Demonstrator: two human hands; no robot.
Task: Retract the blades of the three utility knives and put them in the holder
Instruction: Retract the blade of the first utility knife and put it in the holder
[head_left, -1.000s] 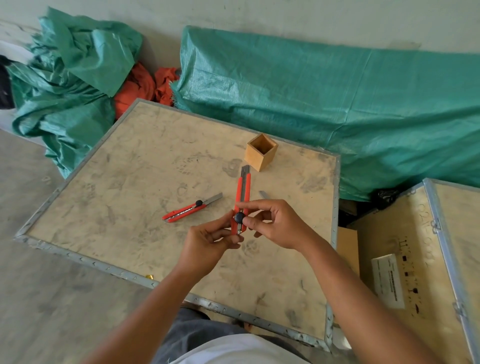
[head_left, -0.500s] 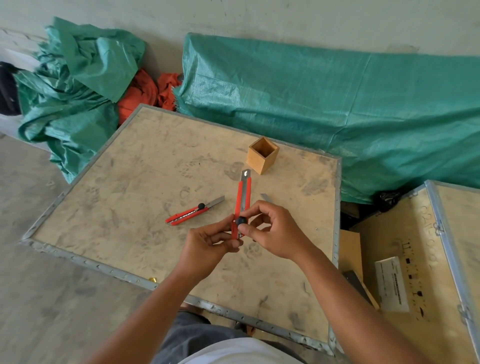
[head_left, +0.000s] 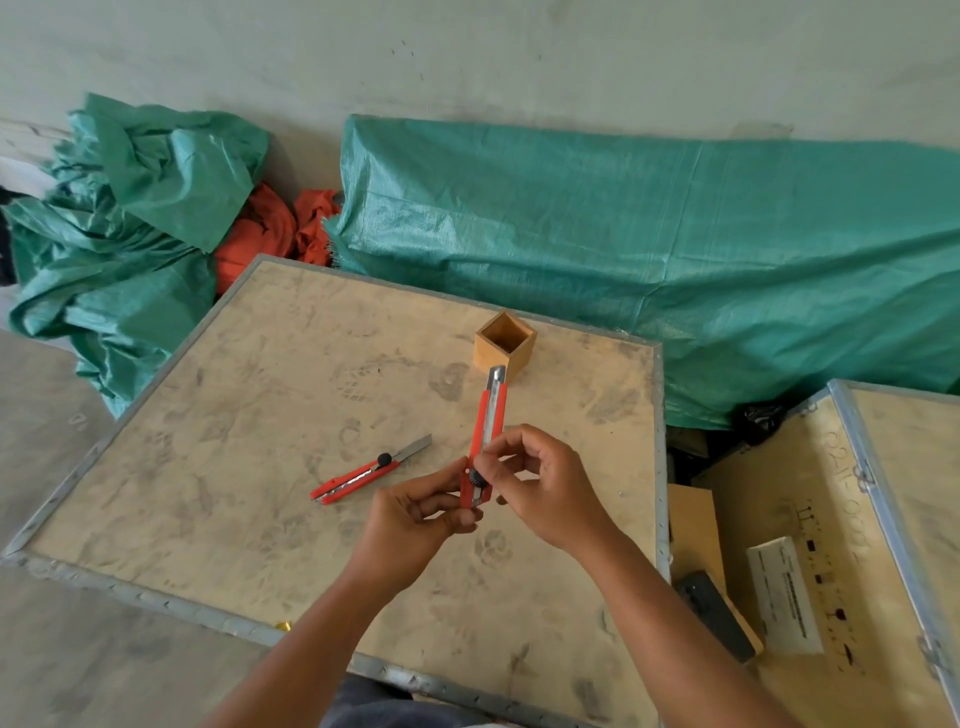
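Since the earlier frame the blade of the held knife (head_left: 485, 441) is shorter — only a small metal tip shows. Both hands grip this knife above the desk (head_left: 218, 467): left hand (head_left: 415, 525) at its lower end, right hand (head_left: 545, 493) at the black knob. Second knife (head_left: 363, 474) lies left, blade out. The wooden holder (head_left: 505, 347) stands beyond.

The knife (head_left: 487, 431) looks red plastic with metal; the holder (head_left: 503, 347) smooth wood; the tabletop (head_left: 249, 447) scuffed, matt board.
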